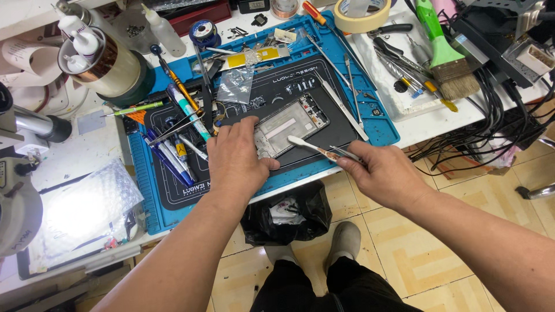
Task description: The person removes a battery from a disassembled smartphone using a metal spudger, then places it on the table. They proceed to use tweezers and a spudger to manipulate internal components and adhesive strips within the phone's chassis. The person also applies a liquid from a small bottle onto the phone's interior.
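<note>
An opened phone frame (291, 125) lies face-up on the blue work mat (381, 130) near the counter's (87, 153) front edge. The left hand (236, 163) rests flat on the frame's near-left corner, fingers loosely spread, gripping nothing. The right hand (384, 173) is closed in a pinch on a flat pry tool (309, 146) — its pale tip touches the frame's lower edge. Pens and tweezers (173, 147) crowd the mat's left side; a black bin bag (286, 214) hangs below the counter.

Pens (173, 151) and tweezers (347, 98) crowd both sides of the phone frame (291, 124); the mat's near edge (300, 170) lies free
</note>
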